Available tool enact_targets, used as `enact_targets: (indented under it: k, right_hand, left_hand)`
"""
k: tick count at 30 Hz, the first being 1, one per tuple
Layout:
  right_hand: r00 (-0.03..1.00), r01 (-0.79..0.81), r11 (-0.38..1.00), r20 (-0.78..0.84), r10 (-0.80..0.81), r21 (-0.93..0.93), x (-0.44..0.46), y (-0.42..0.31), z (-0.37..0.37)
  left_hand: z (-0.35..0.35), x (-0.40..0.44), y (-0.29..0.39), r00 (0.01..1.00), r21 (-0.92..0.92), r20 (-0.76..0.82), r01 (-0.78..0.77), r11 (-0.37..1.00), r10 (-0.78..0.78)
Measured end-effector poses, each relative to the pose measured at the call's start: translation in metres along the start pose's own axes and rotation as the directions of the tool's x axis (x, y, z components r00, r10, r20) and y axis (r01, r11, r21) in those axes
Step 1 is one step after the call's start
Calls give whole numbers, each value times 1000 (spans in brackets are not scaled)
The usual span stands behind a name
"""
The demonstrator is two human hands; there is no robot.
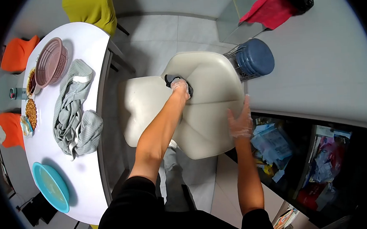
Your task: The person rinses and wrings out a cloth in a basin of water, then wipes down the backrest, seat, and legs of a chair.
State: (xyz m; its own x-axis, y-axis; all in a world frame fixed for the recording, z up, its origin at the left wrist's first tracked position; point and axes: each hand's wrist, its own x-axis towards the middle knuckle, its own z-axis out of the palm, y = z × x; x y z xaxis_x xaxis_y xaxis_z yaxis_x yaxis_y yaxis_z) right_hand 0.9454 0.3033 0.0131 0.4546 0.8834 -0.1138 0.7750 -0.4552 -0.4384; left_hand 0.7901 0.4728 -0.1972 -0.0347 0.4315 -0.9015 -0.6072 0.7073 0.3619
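A cream padded chair [212,131] stands before me, its smooth surface creased by seams. My left hand [180,88], in a clear plastic glove, presses a dark grey cloth [173,78] against the chair where its two padded parts meet. Part of the cloth is hidden under the fingers. At the chair's right edge, my right hand [241,120], gloved the same way, is spread with its fingers apart and holds nothing. Whether its palm touches the edge I cannot tell.
At left, a white table [84,171] carries a grey-green cover [68,115], a pink basket [52,63] and a turquoise basin [50,187] with liquid. A blue round-topped container [255,56] stands at right. Below it, a dark open cabinet [295,183] holds plastic-wrapped items.
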Motion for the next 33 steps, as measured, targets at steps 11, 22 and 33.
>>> enact_targets:
  k: [11, 22, 33]
  right_hand:
    - [951, 306, 951, -72, -302, 43, 9, 59, 41]
    - [997, -2, 999, 72, -1, 48, 1, 10, -7]
    - [997, 73, 996, -32, -72, 46, -1, 8, -14]
  left_hand:
    - [81, -218, -54, 27, 72, 842, -995, -63, 539]
    - [80, -178, 49, -437, -313, 898, -706, -635, 43]
    - [8, -177, -68, -52, 233, 750, -912, -337, 659]
